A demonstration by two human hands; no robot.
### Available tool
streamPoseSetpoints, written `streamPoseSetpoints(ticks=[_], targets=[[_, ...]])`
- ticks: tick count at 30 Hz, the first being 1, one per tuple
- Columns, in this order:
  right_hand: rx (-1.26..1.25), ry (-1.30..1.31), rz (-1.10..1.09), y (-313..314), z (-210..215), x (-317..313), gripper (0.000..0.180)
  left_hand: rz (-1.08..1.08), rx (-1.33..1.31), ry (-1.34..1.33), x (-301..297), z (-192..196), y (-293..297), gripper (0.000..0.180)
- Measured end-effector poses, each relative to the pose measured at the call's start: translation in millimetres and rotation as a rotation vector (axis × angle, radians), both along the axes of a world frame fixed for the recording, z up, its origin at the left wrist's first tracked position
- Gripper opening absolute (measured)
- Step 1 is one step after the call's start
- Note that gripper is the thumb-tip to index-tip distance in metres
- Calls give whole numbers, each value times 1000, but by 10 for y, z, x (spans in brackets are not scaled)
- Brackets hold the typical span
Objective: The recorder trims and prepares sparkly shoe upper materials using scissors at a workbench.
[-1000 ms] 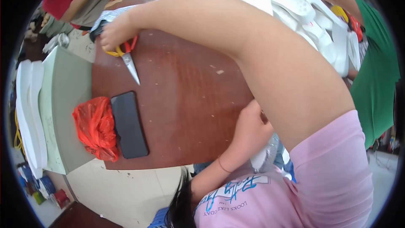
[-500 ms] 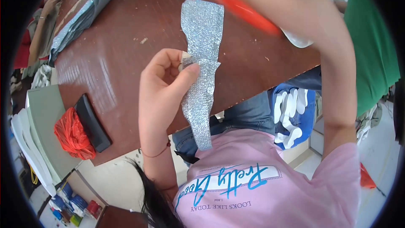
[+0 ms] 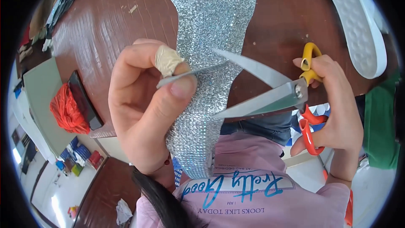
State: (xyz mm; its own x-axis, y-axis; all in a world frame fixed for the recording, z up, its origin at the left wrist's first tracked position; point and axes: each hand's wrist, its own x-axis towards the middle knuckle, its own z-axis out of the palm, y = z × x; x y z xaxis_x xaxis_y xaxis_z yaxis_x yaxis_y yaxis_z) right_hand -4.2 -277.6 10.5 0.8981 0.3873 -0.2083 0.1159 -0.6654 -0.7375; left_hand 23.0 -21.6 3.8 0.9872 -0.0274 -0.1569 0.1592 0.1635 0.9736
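A long strip of glittery silver material (image 3: 211, 21) runs from the top of the view down over my lap. My left hand (image 3: 139, 105) pinches a thin raised grey edge of it between thumb and forefinger; pale tape wraps that forefinger. My right hand (image 3: 344, 109) holds a pair of scissors (image 3: 270, 88) by its yellow and red handles. The blades are spread apart and point left, their tips over the strip's middle close to the pinched edge. Whether a blade touches the material I cannot tell.
Beneath lies a brown tabletop (image 3: 114, 21). White shoe soles (image 3: 358, 29) rest at the far right, near green cloth (image 3: 382, 126). At the left are a red plastic bag (image 3: 67, 107), a flat black object (image 3: 82, 97) and folded silver sheets (image 3: 69, 0).
The scissors have come down from the upper right to the strip, with blades now spread over it. The strip and my left hand appear larger and closer.
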Motion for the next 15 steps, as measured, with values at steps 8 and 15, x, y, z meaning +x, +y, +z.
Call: streamPoseSetpoints(ticks=[8, 15], targets=[[-25, -46, 48, -19, -110, 195, 115, -69, 38, -261, 5, -151, 101, 23], [-30, -32, 166, -14, -129, 281, 116, 47, -43, -48, -34, -52, -35, 28]])
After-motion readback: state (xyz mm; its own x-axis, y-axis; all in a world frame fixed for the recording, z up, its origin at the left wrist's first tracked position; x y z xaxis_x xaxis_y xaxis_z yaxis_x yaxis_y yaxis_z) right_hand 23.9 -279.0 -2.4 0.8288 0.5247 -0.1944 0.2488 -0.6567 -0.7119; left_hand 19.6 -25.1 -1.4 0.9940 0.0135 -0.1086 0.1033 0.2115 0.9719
